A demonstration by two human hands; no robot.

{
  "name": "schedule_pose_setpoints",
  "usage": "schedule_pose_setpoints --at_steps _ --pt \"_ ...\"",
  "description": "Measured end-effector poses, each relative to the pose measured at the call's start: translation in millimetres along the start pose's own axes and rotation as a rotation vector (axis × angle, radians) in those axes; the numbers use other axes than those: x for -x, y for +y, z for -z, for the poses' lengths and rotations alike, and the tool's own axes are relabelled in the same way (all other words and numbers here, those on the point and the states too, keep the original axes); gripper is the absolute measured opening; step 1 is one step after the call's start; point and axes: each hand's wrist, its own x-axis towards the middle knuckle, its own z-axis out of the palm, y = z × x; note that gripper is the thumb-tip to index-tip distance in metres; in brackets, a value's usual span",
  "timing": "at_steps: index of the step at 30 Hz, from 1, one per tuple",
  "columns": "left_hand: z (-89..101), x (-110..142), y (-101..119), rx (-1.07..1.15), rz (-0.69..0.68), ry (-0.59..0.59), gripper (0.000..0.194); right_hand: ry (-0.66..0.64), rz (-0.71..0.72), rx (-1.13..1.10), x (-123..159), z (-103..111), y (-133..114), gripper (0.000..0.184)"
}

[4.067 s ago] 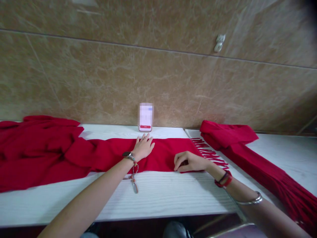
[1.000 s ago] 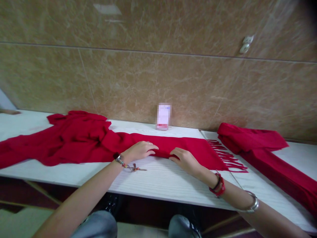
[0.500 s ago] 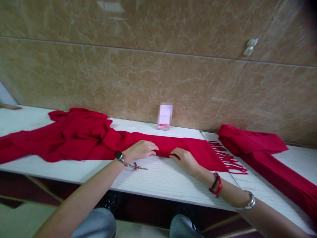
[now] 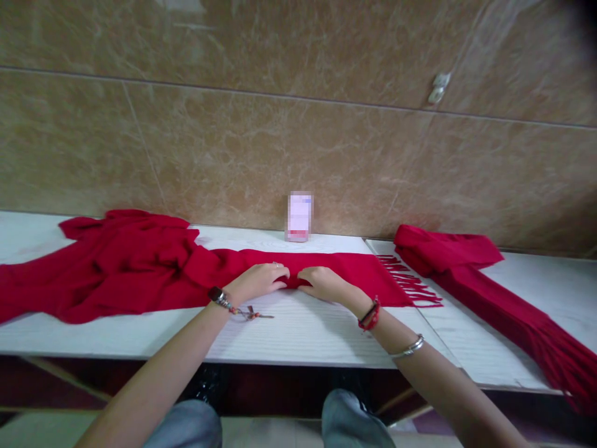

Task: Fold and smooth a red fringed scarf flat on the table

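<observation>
A red fringed scarf (image 4: 354, 270) lies lengthwise along the white tabletop, its right part flat with the fringe at the end. Its left part is a crumpled heap. My left hand (image 4: 261, 279), with a ring, a watch and a beaded bracelet, is closed on the scarf's near edge around mid-length. Close beside it, my right hand (image 4: 324, 283) has its fingers curled over the same edge, thumb tucked low. Only a short stretch of red cloth shows between the two hands. Some fingertips are hidden by the cloth and the hands.
A second red scarf (image 4: 494, 302) lies folded to the right, its fringe hanging over the front edge. Against the marbled wall (image 4: 224, 149) stands a blurred phone-like object (image 4: 299, 218). The white table (image 4: 280, 336) has a seam at right; my knees are below.
My right hand has moved left along the scarf's near edge, closer to my left hand. The camera view has shifted slightly.
</observation>
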Motion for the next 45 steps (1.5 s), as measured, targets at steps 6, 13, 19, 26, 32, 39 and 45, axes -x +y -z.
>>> schedule_pose_setpoints --at_steps 6,13,19,26,32,39,45 --pt "1.2 1.1 -7.6 0.028 0.024 0.009 0.012 0.010 -0.061 -0.118 3.1 5.3 10.8 0.013" --pt "0.2 -0.9 -10.4 0.010 0.002 -0.030 0.017 -0.138 -0.146 0.048 -4.2 12.5 -3.8 0.020" --pt "-3.5 -1.2 -10.7 0.052 0.014 0.011 0.021 0.031 -0.189 -0.035 7.1 -2.8 -1.8 0.018" --pt "-5.3 -1.7 -5.5 0.021 -0.002 0.010 0.022 0.138 -0.197 -0.095 6.8 -20.2 2.4 0.015" --pt "-3.6 -3.3 -3.1 -0.022 0.032 -0.001 0.024 0.148 -0.211 -0.112 3.9 -18.9 1.4 0.016" --pt "-3.1 -0.3 -5.0 -0.027 0.059 0.047 0.023 0.176 -0.262 -0.144 9.1 -11.6 0.8 0.014" --pt "3.3 0.3 3.0 0.025 0.010 0.027 0.018 0.222 -0.168 -0.189 10.3 -13.4 -1.1 0.017"
